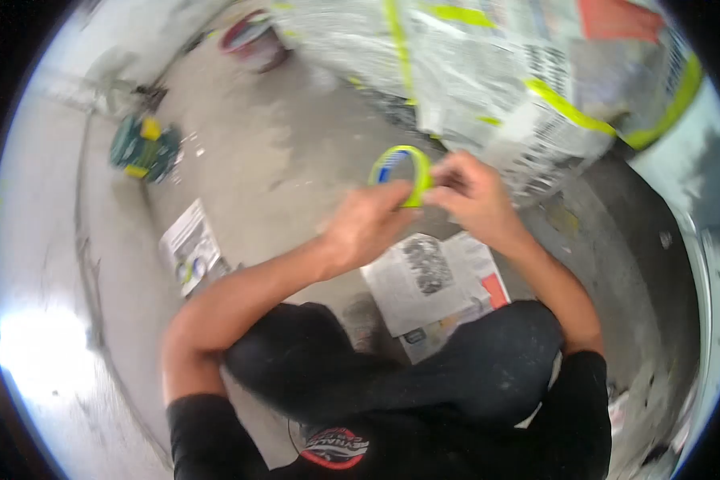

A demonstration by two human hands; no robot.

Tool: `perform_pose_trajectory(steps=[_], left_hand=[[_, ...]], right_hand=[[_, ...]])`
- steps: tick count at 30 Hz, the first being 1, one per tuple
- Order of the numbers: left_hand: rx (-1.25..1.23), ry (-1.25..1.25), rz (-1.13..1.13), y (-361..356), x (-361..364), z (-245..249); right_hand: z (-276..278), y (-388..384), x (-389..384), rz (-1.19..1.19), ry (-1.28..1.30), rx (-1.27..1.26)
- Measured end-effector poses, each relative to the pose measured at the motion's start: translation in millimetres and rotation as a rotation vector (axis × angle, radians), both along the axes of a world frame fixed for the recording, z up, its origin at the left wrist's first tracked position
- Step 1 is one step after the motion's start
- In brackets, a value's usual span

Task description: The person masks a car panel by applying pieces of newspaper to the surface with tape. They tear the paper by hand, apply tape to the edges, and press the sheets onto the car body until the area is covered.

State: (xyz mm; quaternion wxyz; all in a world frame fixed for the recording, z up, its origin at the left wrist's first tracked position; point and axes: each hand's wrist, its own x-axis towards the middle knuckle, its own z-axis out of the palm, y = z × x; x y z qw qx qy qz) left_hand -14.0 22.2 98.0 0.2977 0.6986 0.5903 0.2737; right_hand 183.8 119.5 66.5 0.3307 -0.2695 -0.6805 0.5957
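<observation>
A roll of yellow-green masking tape (423, 174) with a blue inner core is held up in front of me. My left hand (370, 220) grips the roll at its lower left side, thumb on the rim. On the roll's right edge, my right hand (474, 192) has its fingers pinched together; motion blur hides whether a tape end is between them. Beneath the hands, newspaper sheets (404, 292) lie on the floor in front of my folded legs.
Newspaper taped with yellow-green strips covers a large object (488, 76) ahead. A red-rimmed bucket (254, 44) stands at the back. A dark green item with yellow parts (144, 149) sits by the left wall. Nearby lies a printed sheet (190, 240) on the concrete floor.
</observation>
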Motion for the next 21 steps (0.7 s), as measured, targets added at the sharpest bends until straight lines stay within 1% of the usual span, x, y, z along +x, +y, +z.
perform_pose_trajectory(steps=[1, 3, 5, 9, 11, 14, 15, 18, 21], left_hand=[[0.041, -0.029, -0.003, -2, 3, 5], [0.104, 0.026, -0.022, -2, 4, 3], [0.221, -0.024, -0.069, -1, 7, -12], [0.213, -0.060, -0.065, -2, 13, -20], [0.215, -0.057, -0.057, -1, 16, -21], [0.272, -0.133, -0.033, 10, 26, -12], [0.283, -0.120, -0.039, 13, 28, -12], [0.207, -0.063, -0.043, 17, 30, -19], [0.307, -0.007, -0.092, 16, 28, -34]], right_hand=[[-4, 1, -3, 0.016, -0.020, 0.040], [-7, 2, 0, -0.005, -0.026, 0.093], [-7, -3, 1, -0.026, 0.053, -0.098], [-12, -2, 11, -0.016, -0.025, -0.090], [-6, -6, 12, -0.032, -0.059, -0.095], [4, -7, 7, -0.215, 0.102, 0.235], [13, -11, 10, -0.214, 0.063, 0.178], [9, -7, 27, -0.202, -0.153, 0.289], [0, -9, 38, -0.204, -0.193, 0.119]])
